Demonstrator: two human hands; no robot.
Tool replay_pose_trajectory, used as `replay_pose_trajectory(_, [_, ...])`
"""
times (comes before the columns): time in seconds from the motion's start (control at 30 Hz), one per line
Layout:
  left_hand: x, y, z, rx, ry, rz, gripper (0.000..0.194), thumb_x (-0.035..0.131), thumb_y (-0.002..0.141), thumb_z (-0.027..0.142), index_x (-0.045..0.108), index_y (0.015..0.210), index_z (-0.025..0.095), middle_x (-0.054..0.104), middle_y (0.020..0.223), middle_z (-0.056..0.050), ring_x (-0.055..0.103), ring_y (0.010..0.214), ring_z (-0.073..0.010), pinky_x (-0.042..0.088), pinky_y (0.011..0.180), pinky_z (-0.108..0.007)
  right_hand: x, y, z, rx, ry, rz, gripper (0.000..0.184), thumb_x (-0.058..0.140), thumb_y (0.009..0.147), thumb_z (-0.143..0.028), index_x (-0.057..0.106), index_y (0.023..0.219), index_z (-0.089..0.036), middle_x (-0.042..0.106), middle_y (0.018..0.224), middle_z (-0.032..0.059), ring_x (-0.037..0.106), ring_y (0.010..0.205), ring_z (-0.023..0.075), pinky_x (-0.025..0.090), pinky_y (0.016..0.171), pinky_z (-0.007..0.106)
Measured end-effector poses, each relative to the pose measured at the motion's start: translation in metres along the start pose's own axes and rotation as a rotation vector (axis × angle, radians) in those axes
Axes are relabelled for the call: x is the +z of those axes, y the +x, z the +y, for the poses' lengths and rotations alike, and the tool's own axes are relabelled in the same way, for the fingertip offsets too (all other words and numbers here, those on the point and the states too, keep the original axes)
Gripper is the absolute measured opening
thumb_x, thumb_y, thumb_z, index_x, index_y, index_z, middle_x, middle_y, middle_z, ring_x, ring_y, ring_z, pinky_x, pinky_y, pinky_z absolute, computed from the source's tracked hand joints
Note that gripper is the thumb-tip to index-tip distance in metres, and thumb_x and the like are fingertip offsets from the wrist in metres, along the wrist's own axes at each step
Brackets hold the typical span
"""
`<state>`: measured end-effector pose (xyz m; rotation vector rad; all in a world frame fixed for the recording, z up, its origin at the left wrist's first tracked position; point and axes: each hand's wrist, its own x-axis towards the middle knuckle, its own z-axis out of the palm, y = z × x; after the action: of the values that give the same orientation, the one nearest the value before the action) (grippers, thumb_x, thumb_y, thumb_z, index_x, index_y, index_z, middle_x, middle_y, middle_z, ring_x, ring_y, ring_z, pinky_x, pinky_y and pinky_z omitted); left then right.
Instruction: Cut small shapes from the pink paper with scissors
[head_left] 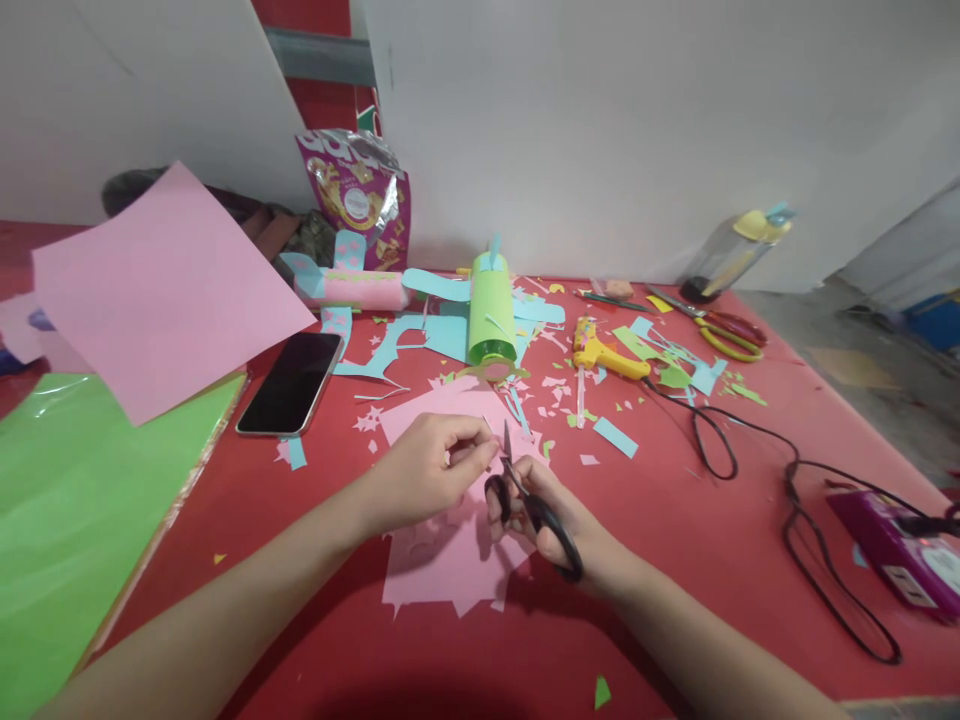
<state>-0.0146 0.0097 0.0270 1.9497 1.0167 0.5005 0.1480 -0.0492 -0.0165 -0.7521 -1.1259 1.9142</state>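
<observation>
My left hand [442, 462] pinches a tiny piece, seemingly pink paper, between thumb and fingertips; its shape is mostly hidden. Close beside it, my right hand [559, 510] grips small black-handled scissors [553, 528], whose blades point up and away from me near the left fingertips. Below both hands lies a cut pink paper sheet [457, 565] with jagged edges. Just beyond stands a green paper-covered cylinder [491, 305] with blue wing-like strips. A pink paper cylinder [366, 290] with blue fins rests to its left.
Paper scraps litter the red table [675, 600]. On the right are a yellow glue gun [607, 355], its black cord, yellow-and-red-handled scissors [724, 332], a bottle [735, 258] and a purple box [896, 550]. Leftward lie a phone [291, 384], pink sheets [169, 295] and a green sheet [82, 500].
</observation>
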Motion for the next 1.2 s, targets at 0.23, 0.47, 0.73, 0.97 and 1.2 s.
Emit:
replay_pose_trajectory(0.23, [0.000, 0.000, 0.001, -0.023, 0.053, 0.016, 0.025, 0.036, 0.078, 0.024, 0.043, 0.055, 0.015, 0.039, 0.053, 0.003, 0.035, 0.051, -0.0080, 0.027, 0.047, -0.020, 0.005, 0.000, -0.008, 0.014, 0.019, 0.001, 0.041, 0.060, 0.063, -0.051, 0.037, 0.077, -0.020, 0.045, 0.074, -0.0006, 0.045, 0.063, 0.0103, 0.034, 0.061, 0.027])
replay_pose_trajectory(0.47, [0.004, -0.001, 0.002, -0.057, -0.022, 0.074, 0.026, 0.036, 0.077, 0.026, 0.036, 0.053, 0.016, 0.030, 0.051, 0.005, 0.030, 0.048, -0.0073, 0.026, 0.044, -0.019, 0.009, 0.001, -0.008, -0.010, 0.034, 0.020, 0.037, 0.057, 0.067, -0.049, 0.035, 0.076, -0.021, 0.043, 0.072, -0.0017, 0.044, 0.059, 0.0093, 0.036, 0.056, 0.026])
replay_pose_trajectory(0.73, [0.018, -0.002, 0.005, -0.081, -0.222, 0.173, 0.027, 0.038, 0.078, 0.025, 0.036, 0.053, 0.016, 0.033, 0.049, 0.006, 0.034, 0.047, -0.0062, 0.030, 0.046, -0.018, 0.011, 0.003, -0.003, -0.051, 0.027, 0.062, 0.037, 0.057, 0.067, -0.050, 0.035, 0.075, -0.022, 0.046, 0.072, -0.0013, 0.044, 0.057, 0.0087, 0.036, 0.054, 0.024])
replay_pose_trajectory(0.97, [0.028, -0.006, 0.007, -0.148, -0.448, 0.157, 0.030, 0.036, 0.081, 0.032, 0.036, 0.055, 0.018, 0.040, 0.038, 0.009, 0.035, 0.028, -0.0039, 0.027, 0.033, -0.017, 0.014, 0.001, 0.003, -0.072, -0.012, 0.148, 0.038, 0.057, 0.065, -0.051, 0.035, 0.075, -0.022, 0.043, 0.067, -0.0026, 0.043, 0.056, 0.0098, 0.036, 0.053, 0.024])
replay_pose_trajectory(1.2, [0.031, -0.009, 0.008, -0.165, -0.503, 0.171, 0.029, 0.037, 0.081, 0.030, 0.039, 0.055, 0.018, 0.044, 0.036, 0.008, 0.041, 0.029, -0.0054, 0.029, 0.032, -0.017, 0.011, 0.000, 0.009, -0.112, -0.030, 0.124, 0.031, 0.053, 0.071, -0.048, 0.037, 0.080, -0.022, 0.042, 0.069, -0.0024, 0.044, 0.061, 0.0108, 0.036, 0.057, 0.025])
